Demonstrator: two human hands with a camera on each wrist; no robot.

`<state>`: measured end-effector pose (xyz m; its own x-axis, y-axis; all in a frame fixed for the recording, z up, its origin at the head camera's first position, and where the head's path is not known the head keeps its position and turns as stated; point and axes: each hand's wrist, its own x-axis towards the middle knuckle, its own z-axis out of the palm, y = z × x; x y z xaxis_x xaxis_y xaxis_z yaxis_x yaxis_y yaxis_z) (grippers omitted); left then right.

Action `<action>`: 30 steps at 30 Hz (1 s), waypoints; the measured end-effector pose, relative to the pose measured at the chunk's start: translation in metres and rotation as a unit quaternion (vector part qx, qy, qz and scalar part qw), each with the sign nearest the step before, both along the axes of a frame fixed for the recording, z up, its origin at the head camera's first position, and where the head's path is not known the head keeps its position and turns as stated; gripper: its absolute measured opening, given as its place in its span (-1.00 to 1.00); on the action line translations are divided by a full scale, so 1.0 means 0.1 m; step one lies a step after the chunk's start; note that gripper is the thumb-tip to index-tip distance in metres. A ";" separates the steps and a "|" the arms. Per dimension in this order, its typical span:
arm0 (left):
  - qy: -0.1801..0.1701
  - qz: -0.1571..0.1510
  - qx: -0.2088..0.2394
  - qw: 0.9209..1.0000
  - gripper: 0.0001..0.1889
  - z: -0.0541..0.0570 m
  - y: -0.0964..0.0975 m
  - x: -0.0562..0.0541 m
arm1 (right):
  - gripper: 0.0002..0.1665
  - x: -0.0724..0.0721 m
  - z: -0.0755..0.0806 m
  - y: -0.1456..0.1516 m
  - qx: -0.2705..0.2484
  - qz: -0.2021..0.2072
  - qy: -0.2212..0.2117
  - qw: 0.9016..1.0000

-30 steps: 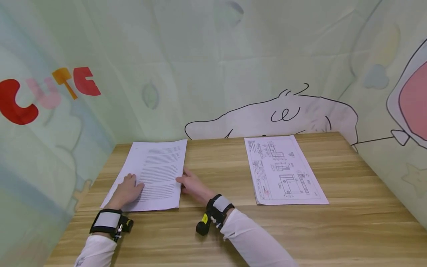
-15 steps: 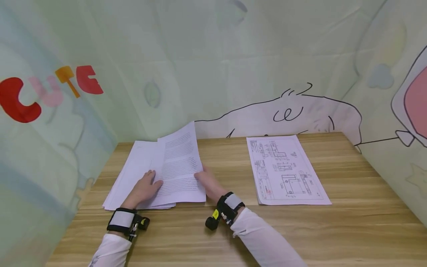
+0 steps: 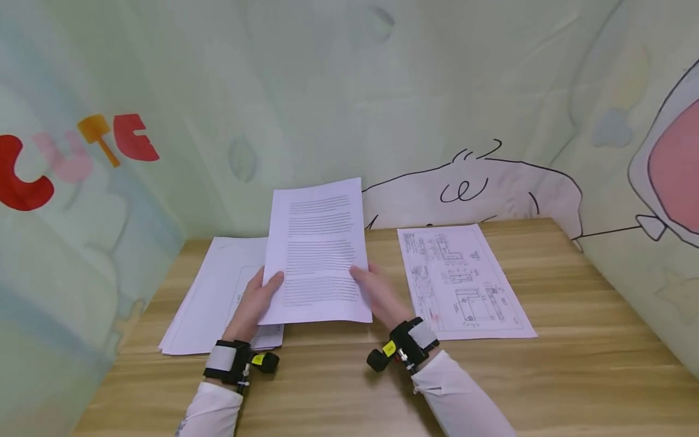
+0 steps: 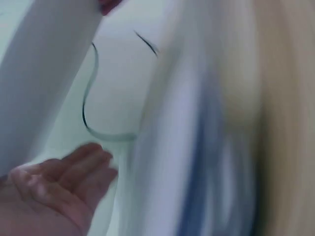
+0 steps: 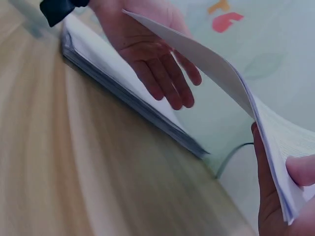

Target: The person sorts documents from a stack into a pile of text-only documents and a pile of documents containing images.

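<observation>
1. Two hands, left hand (image 3: 253, 303) and right hand (image 3: 379, 294), grip the printed sheets (image 3: 319, 255) at opposite edges, thumbs in front.
2. Now raised above the table (image 3: 327, 391), the sheets are separated from the left stack (image 3: 213, 291).
3. Their text, like the drawing (image 3: 464, 282)'s, is illegible; wall letters (image 3: 81, 162) read "CUTE".

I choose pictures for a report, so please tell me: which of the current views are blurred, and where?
Head view: mostly clear, printed lines visible on the held sheets; left wrist view: heavy blur across the right half, the left hand at lower left clearer; right wrist view: tabletop smeared, the held sheets' edges sharper.
</observation>
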<state>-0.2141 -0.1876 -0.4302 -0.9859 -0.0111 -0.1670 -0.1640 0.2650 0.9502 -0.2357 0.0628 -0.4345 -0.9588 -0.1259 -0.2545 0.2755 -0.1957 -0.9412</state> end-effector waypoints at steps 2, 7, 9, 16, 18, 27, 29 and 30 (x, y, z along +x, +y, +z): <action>0.000 -0.011 0.049 0.999 -0.50 0.02 0.10 0.04 | -0.43 0.03 0.02 0.09 0.019 -0.002 0.004 1.000; 0.026 -0.037 0.069 0.997 -0.56 0.10 0.33 0.03 | -0.47 0.06 0.07 0.32 0.103 -0.018 0.031 0.994; 0.036 -0.041 0.056 0.997 -0.56 0.11 0.41 0.00 | -0.49 0.05 0.08 0.39 0.141 -0.025 0.035 0.989; 0.065 -0.066 -0.023 0.995 -0.53 0.03 0.61 -0.07 | -0.46 0.01 0.12 0.60 0.275 0.007 0.085 0.958; 0.080 -0.073 -0.056 0.993 -0.53 0.02 0.63 -0.07 | -0.44 0.01 0.13 0.63 0.315 0.025 0.102 0.943; 0.028 -0.073 -0.169 0.982 -0.45 0.04 0.62 0.00 | -0.42 0.04 0.07 0.61 0.411 0.050 0.125 0.902; 0.007 -0.078 -0.180 0.980 -0.42 0.04 0.61 0.01 | -0.39 0.05 0.04 0.59 0.422 0.047 0.120 0.898; -0.001 -0.081 -0.186 0.979 -0.41 0.03 0.60 0.02 | -0.39 0.05 0.03 0.58 0.429 0.047 0.120 0.894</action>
<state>-0.2124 -0.1280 -0.4269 -0.9795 0.0858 -0.1824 -0.0916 0.6162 0.7822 -0.2303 0.1211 -0.4312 -0.9943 -0.0649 -0.0850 0.0239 0.6396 -0.7683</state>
